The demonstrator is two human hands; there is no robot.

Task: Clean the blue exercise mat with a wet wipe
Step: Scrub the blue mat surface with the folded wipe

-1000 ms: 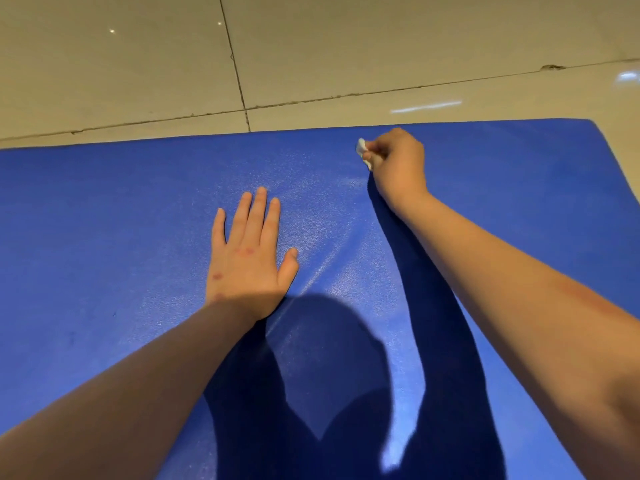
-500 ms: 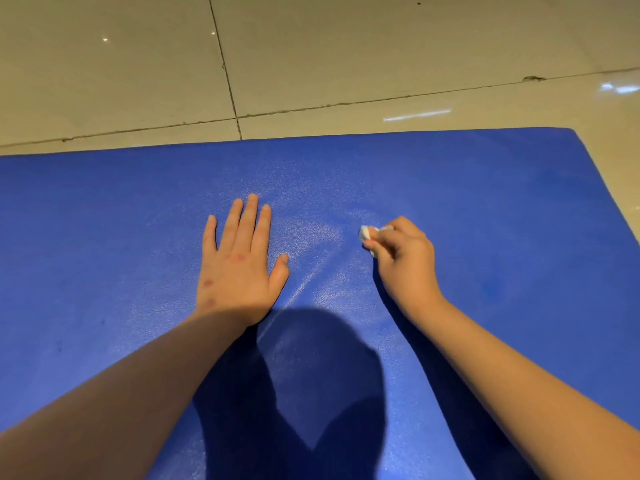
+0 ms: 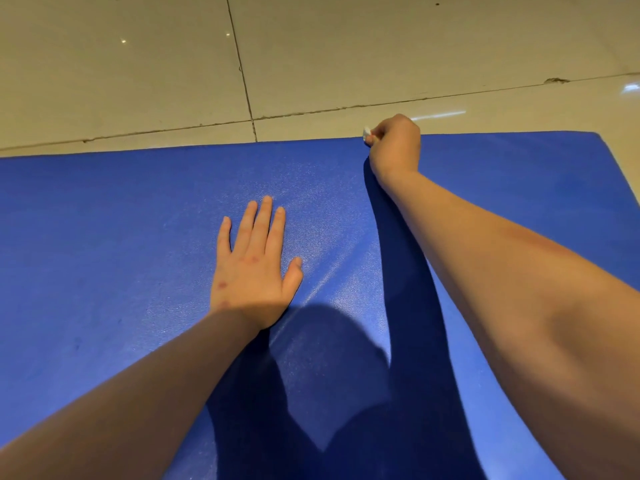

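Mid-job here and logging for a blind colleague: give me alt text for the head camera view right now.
The right hand grips a small white wet wipe against the far edge of the blue exercise mat, arm stretched forward. The left hand lies flat, fingers straight, on the mat nearer the person. Beige tiled floor shows beyond the mat.

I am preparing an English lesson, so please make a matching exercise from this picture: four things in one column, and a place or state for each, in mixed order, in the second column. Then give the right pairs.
Column 1
1. left hand
2. right hand
3. wet wipe
4. tiled floor

Column 2
A. beige, beyond the far edge of the blue mat
B. white, pinched between fingers
C. flat on the blue mat, fingers straight
D. fingers curled, at the blue mat's far edge

Pairs: 1-C, 2-D, 3-B, 4-A
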